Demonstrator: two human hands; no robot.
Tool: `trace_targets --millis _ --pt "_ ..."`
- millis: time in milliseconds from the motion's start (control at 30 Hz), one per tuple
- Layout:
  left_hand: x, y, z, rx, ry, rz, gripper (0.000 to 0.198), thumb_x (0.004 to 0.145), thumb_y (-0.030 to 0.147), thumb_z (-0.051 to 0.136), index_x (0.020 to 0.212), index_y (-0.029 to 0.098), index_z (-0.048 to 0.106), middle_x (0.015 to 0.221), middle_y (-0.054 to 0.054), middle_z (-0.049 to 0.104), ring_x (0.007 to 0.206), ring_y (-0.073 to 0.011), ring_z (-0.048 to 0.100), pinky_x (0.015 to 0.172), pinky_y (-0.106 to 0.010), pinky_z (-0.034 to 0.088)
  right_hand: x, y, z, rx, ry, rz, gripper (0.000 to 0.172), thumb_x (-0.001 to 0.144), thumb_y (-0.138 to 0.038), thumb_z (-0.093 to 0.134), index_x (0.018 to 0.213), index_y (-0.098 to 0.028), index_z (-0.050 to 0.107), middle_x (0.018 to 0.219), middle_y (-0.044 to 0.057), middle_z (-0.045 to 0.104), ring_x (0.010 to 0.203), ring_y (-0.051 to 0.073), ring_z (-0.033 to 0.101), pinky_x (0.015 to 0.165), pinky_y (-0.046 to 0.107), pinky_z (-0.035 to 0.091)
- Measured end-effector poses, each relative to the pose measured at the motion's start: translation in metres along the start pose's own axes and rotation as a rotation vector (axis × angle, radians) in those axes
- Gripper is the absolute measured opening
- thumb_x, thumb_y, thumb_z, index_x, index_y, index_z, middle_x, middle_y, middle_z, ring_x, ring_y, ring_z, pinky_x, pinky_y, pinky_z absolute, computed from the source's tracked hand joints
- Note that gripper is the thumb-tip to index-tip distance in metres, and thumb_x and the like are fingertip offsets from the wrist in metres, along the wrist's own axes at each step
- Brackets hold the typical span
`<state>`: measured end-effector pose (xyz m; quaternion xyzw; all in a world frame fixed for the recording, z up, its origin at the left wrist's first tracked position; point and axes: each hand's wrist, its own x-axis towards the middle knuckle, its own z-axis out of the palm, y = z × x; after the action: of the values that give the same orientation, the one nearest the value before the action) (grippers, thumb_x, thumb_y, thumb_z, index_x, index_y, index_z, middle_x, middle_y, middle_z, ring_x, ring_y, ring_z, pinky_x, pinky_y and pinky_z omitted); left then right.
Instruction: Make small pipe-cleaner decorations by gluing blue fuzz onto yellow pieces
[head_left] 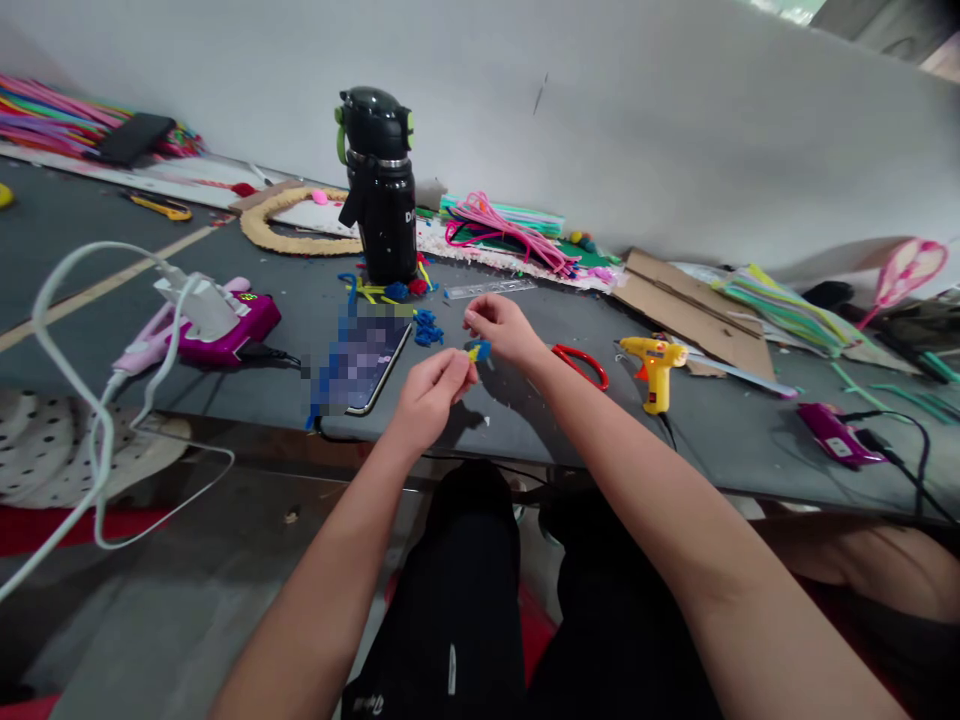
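Note:
My left hand (437, 390) pinches a small blue-and-yellow piece (478, 351) between thumb and forefinger, above the grey table. My right hand (504, 328) is just up and to the right of it, thumb and fingers drawn together. Whether anything sits in that pinch is too small to make out. Behind the left hand lies a cluster of small blue pieces (428, 328). A smartphone (371, 362), partly blurred, rests to the left of my hands. Red-handled scissors (581, 366) lie to the right, partly hidden by my right forearm.
A black bottle (390, 215) stands behind the phone. Right of the scissors is a yellow glue gun (654, 370). Magenta power blocks (232, 330) with cables sit at both sides. Pink pipe cleaners (510, 232), a clear ruler (491, 288) and cardboard (694, 315) lie farther back.

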<state>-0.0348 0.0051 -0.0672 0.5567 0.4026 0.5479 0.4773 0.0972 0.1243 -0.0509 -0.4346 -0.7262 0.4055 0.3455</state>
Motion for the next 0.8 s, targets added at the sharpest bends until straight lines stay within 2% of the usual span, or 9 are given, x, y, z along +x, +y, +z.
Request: trace_targets --millis 67,167,267,400,500,600,800 --pt "0.003 -0.003 0.001 -0.044 0.07 0.0 0.039 0.094 0.052 0.052 0.078 0.017 0.058 0.064 0.001 0.044 0.055 -0.0111 0.037 0.05 -0.026 0.027 -0.006 -0.002 -0.008 0.093 -0.006 0.0 0.008 0.088 -0.02 0.055 0.082 -0.017 0.051 0.074 -0.001 0.06 0.066 0.011 0.056 0.063 0.023 0.046" --pt "0.006 -0.007 0.002 -0.054 0.098 -0.002 0.039 0.092 0.055 0.054 0.082 0.017 0.059 0.063 0.002 0.043 0.055 -0.0112 0.037 0.049 -0.025 0.027 -0.015 -0.003 -0.012 0.143 -0.04 0.04 0.009 0.087 -0.023 0.058 0.082 -0.018 0.052 0.077 0.0 0.063 0.069 0.012 0.06 0.06 0.022 0.047" --pt "0.005 -0.008 0.001 -0.045 0.096 0.007 0.037 0.093 0.053 0.055 0.083 0.017 0.06 0.062 0.002 0.042 0.055 -0.0109 0.037 0.049 -0.024 0.026 -0.014 -0.001 -0.005 0.139 -0.07 0.072 0.008 0.086 -0.021 0.058 0.081 -0.018 0.052 0.078 0.0 0.063 0.071 0.012 0.06 0.065 0.024 0.05" --pt "0.004 -0.008 0.0 -0.009 0.113 0.001 0.035 0.093 0.051 0.055 0.081 0.018 0.059 0.063 0.002 0.043 0.055 -0.0114 0.038 0.048 -0.025 0.026 0.0 -0.003 0.012 0.058 -0.072 -0.006 0.01 0.086 -0.021 0.058 0.079 -0.017 0.052 0.078 0.0 0.061 0.074 0.012 0.057 0.075 0.027 0.049" --pt "0.004 -0.008 0.0 0.043 0.138 0.016 0.034 0.092 0.048 0.058 0.074 0.019 0.053 0.062 0.003 0.041 0.055 -0.011 0.036 0.049 -0.025 0.026 0.006 -0.006 0.017 -0.002 -0.024 -0.056 0.008 0.086 -0.018 0.055 0.078 -0.017 0.052 0.077 -0.001 0.06 0.075 0.013 0.056 0.079 0.028 0.048" --pt "0.005 -0.009 -0.001 0.079 0.201 0.027 0.031 0.089 0.042 0.063 0.073 0.019 0.05 0.061 0.004 0.04 0.054 -0.0102 0.034 0.05 -0.025 0.026 0.001 -0.005 0.014 -0.01 0.008 -0.042 0.008 0.084 -0.015 0.053 0.077 -0.018 0.051 0.07 -0.002 0.057 0.068 0.012 0.054 0.072 0.027 0.047" --pt "0.008 -0.01 0.001 0.143 0.296 0.009 0.021 0.086 0.038 0.065 0.084 0.017 0.061 0.06 0.004 0.046 0.053 -0.0104 0.039 0.051 -0.024 0.031 -0.022 0.001 -0.001 0.131 -0.006 -0.007 0.007 0.081 -0.022 0.062 0.083 -0.017 0.057 0.072 -0.002 0.061 0.063 0.011 0.057 0.065 0.026 0.05"
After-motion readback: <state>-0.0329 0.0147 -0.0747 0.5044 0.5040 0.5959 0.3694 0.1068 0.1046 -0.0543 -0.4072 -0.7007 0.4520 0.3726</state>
